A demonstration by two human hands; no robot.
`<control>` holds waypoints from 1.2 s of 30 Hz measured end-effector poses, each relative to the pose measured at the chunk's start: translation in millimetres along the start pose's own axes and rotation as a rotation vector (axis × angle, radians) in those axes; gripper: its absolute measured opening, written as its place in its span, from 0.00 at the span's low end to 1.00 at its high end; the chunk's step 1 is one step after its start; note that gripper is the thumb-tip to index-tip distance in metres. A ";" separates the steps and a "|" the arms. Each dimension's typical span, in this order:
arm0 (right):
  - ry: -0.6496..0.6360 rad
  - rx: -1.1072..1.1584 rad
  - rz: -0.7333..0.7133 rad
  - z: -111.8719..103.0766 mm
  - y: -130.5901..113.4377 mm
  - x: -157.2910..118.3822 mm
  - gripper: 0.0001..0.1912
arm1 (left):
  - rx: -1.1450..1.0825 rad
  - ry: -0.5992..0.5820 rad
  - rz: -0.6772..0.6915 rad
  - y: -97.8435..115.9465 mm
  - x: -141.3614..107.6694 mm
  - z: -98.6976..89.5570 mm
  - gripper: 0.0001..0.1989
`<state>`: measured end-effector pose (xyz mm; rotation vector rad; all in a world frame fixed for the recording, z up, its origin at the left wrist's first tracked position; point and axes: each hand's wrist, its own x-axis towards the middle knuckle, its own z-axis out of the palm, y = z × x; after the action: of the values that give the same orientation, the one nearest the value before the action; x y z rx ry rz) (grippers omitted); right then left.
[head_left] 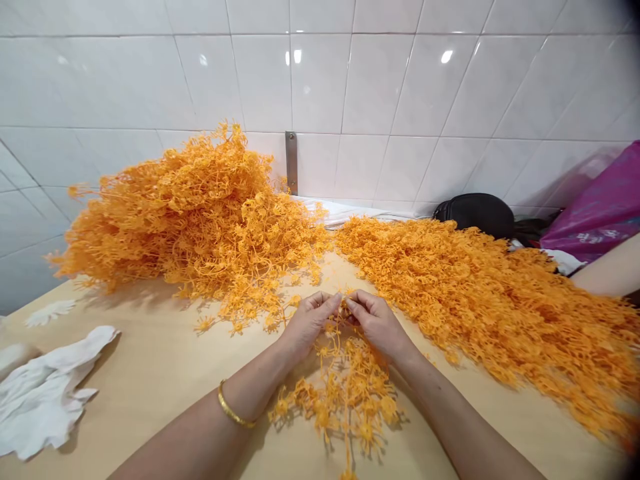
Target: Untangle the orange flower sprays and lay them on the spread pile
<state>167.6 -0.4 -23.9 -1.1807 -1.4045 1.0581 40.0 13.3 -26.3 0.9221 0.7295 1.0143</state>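
Note:
My left hand [309, 325] and my right hand [377, 322] meet at the middle of a light wooden table [165, 373]. Both pinch the top of an orange plastic flower sprig [345, 393], whose branches trail down between my forearms. A gold bangle [233, 411] sits on my left wrist. A tall heap of orange sprigs [195, 213] lies behind my left hand. A flatter, wide heap of orange sprigs [500, 300] spreads to the right of my right hand.
White cloth gloves [45, 393] lie at the table's left edge. A black bag [475, 212] and a purple plastic bag [595, 213] rest against the white tiled wall. Another person's forearm [607, 273] reaches in from the right.

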 end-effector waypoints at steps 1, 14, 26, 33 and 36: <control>0.000 -0.018 -0.008 -0.6 0.9 0.3 0.11 | 0.020 -0.012 0.002 -0.5 -0.1 0.1 0.12; -0.070 0.093 0.076 -3.9 1.4 1.7 0.12 | -0.006 0.050 -0.073 1.7 0.6 -0.4 0.12; -0.129 -0.091 -0.018 1.2 -1.9 -3.5 0.11 | -0.028 0.072 -0.035 1.9 0.9 0.0 0.10; -0.070 -0.129 -0.116 0.8 -2.3 -2.6 0.06 | -0.120 0.013 -0.070 0.1 3.6 -3.8 0.10; -0.042 -0.363 -0.241 0.7 -7.2 -5.7 0.05 | -0.164 -0.010 -0.084 1.4 4.3 -3.3 0.10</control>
<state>166.3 -7.1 -17.8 -1.2083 -1.7740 0.6801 38.2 18.6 -26.9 0.7486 0.6605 0.9795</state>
